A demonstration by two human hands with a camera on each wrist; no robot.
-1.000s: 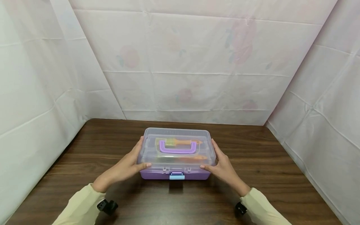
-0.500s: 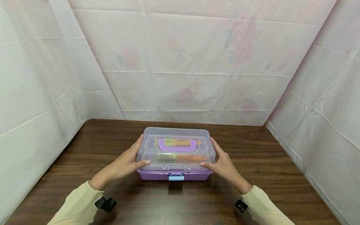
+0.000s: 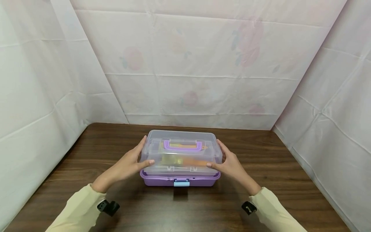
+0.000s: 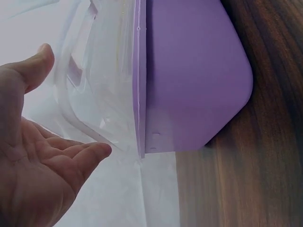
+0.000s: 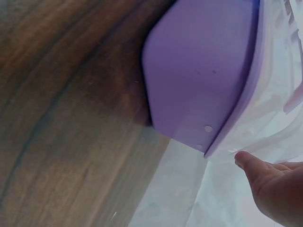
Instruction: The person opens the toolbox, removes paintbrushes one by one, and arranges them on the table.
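Observation:
A storage box with a purple base (image 3: 162, 181) and a clear lid (image 3: 181, 135) stands mid-table. The lid carries a purple handle (image 3: 182, 146), and orange items (image 3: 191, 161) show through it. My left hand (image 3: 130, 162) grips the lid's left end, thumb on its front face. My right hand (image 3: 230, 164) grips the right end the same way. The lid's front edge stands slightly above the base, over a light blue latch (image 3: 182, 183). The left wrist view shows the left hand (image 4: 38, 161) beside the lid (image 4: 104, 80) and base (image 4: 194, 71). The right wrist view shows the right hand (image 5: 274, 189) beside the base (image 5: 199, 71).
The box rests on a dark wooden table (image 3: 275, 193). White sheeting (image 3: 203, 64) hangs close behind and on both sides of the table. Black wrist mounts (image 3: 108, 206) sit on both cream sleeves.
The clear lid has tipped up at the front, away from the purple base, and the handle has shifted farther back. Both hands have kept their hold on the lid's ends.

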